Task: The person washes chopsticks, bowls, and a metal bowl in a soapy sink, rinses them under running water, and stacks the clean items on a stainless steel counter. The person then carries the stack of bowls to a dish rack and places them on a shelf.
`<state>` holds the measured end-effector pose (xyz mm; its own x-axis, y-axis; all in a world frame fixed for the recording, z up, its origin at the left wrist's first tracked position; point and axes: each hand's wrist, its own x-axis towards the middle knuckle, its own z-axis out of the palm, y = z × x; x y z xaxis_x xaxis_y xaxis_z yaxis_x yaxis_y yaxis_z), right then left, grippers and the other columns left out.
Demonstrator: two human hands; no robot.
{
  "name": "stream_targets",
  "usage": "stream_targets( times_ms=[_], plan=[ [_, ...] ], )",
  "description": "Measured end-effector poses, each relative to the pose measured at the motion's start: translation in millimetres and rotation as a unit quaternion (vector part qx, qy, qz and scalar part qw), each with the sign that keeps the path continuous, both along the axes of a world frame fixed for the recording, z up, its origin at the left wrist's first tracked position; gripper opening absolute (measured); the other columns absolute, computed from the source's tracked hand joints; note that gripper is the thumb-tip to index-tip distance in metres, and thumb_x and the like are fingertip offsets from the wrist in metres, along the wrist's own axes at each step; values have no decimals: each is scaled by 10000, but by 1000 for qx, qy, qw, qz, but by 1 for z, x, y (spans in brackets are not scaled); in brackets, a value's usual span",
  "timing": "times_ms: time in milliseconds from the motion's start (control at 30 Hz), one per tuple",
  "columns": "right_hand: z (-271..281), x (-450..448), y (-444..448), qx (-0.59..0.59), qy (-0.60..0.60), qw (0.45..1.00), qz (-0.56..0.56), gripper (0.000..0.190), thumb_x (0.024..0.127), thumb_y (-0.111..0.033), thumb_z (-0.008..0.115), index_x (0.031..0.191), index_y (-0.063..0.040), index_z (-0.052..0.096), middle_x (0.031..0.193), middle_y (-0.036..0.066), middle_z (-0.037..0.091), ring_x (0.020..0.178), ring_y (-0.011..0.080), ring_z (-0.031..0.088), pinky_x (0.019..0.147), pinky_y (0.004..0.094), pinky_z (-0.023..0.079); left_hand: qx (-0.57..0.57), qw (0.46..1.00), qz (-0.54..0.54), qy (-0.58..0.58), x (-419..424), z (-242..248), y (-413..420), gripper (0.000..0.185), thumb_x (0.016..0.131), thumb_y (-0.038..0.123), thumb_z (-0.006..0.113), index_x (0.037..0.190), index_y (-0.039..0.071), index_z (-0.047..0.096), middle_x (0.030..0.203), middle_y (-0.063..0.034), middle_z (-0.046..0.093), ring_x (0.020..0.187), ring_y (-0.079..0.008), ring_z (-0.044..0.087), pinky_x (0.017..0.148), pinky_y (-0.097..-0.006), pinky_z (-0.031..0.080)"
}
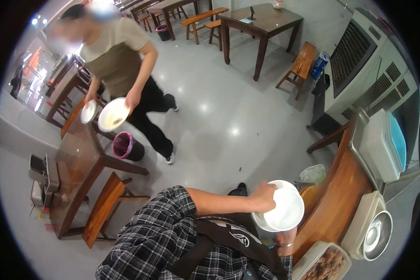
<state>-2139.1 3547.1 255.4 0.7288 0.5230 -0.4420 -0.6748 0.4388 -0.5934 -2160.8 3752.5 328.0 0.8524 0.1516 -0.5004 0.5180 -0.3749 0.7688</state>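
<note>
White bowls (285, 208), nested or overlapping, are between my two hands at the lower right. My left hand (265, 199) reaches in from the left and grips the rim of one bowl, its fingers partly inside. Below the bowls, my right hand (286, 238) supports them from underneath, a metal bracelet on the wrist; most of its fingers are hidden. The wooden counter (329, 206) runs just right of the bowls. On it, nearest to my right hand, stands a plastic container of brownish food (323, 266).
A metal bowl (378, 236) sits on a plastic bin at the right, near a lidded tub (381, 147). At the left, a person in an apron (115, 70) carries two white dishes beside a lined bin (127, 146). A bench (105, 210) and table (80, 168) stand lower left.
</note>
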Motion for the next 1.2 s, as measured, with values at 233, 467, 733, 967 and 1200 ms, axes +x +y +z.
stream_targets(
  times_ms=[233, 467, 733, 967, 1200],
  plan=[
    [2, 151, 102, -22, 22, 999, 41, 442, 947, -253, 428, 1311, -3, 405, 1275, 134, 509, 1135, 280, 522, 947, 389, 447, 34, 997, 65, -37, 125, -14, 96, 562, 748, 83, 534, 1290, 0, 409, 1259, -254, 363, 1116, -450, 426, 987, -472, 363],
    [10, 256, 285, -33, -20, 987, 157, 451, 905, -195, 509, 1293, 14, 417, 1256, 130, 523, 1111, 226, 543, 919, 344, 471, 6, 973, 219, -71, 177, -8, 255, 544, 749, 48, 536, 1279, 4, 422, 1267, -267, 363, 1158, -422, 420, 1002, -427, 368],
    [-18, 302, 541, -42, 18, 970, 240, 406, 930, -186, 475, 1276, 22, 433, 1232, 154, 537, 1089, 256, 560, 898, 359, 488, 24, 960, 275, -50, 199, -33, 489, 565, 751, 60, 530, 1297, -11, 402, 1265, -284, 348, 1178, -445, 376, 1004, -458, 347],
    [-2, 341, 727, -67, 63, 964, 249, 453, 935, -285, 461, 1300, -21, 421, 1288, 139, 499, 1157, 284, 506, 962, 408, 445, -26, 969, 242, 32, 230, -1, 688, 581, 797, 209, 581, 1302, -18, 408, 1312, -309, 309, 1198, -477, 346, 1010, -486, 333],
    [-21, 421, 935, -11, 51, 962, 267, 463, 936, -303, 461, 1301, -21, 418, 1277, 133, 504, 1138, 295, 514, 963, 412, 451, -402, 877, 248, -94, 259, -44, 961, 570, 880, 433, 554, 1282, 37, 468, 1172, -133, 516, 1023, -279, 565, 787, -407, 506]
  ],
)
